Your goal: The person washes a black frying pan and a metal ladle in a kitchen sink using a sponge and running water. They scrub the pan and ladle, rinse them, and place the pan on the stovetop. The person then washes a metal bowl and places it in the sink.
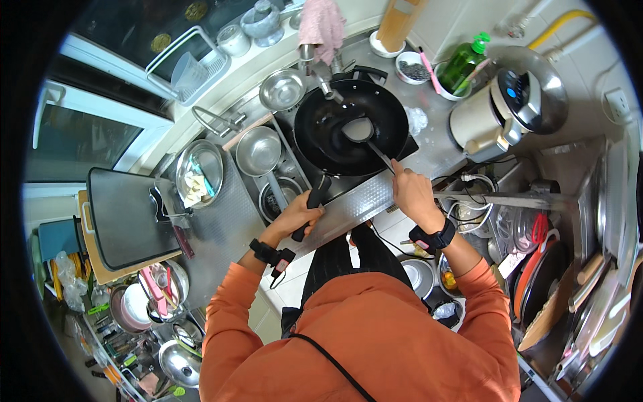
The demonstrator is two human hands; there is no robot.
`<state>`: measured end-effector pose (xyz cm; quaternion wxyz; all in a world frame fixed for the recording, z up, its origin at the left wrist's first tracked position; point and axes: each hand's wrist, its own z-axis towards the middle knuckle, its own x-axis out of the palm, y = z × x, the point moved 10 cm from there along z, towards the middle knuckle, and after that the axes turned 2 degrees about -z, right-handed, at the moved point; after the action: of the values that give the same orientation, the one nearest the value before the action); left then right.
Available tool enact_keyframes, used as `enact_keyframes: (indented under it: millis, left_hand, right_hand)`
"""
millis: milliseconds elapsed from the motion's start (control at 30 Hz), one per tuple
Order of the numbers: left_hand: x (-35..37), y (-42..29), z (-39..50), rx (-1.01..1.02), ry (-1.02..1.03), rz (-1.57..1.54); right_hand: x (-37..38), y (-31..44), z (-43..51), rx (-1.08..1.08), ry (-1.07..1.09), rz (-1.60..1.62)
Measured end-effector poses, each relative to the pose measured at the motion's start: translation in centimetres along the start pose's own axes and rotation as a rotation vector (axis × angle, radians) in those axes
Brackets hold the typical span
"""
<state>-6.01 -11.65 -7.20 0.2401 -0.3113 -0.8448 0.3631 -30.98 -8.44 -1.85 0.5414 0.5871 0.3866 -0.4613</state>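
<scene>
A black wok (321, 145) sits at the middle of the counter under a metal faucet (321, 78). My left hand (300, 216) grips the wok's black handle (317, 193), which points towards me. In my right hand (413, 190) is the metal handle of a ladle (357, 129). The bowl of the ladle lies inside the wok, and whether it holds liquid is hard to tell. Left of the wok stands a metal saucepan (258, 151), its handle running close to my left hand.
A metal bowl (282, 89) sits behind the saucepan. At left are a metal dish (200, 171), a cutting board (131, 218) and a knife (180, 231). A green pump bottle (463, 65) and a soymilk-maker-like appliance (479, 118) stand at right. Pan lids (545, 281) fill a rack there.
</scene>
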Motion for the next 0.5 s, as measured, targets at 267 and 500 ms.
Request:
enact_keyframes:
  millis: [267, 500]
  left_hand:
    - [-4.5, 6.0, 3.1, -0.043, -0.202, 0.448]
    - [-4.3, 3.6, 3.8, 0.219, -0.175, 1.214]
  right_hand:
    - [6.4, 0.9, 4.1, -0.071, 0.316, -0.11]
    - [5.7, 0.7, 10.2, 0.018, 0.219, -0.055]
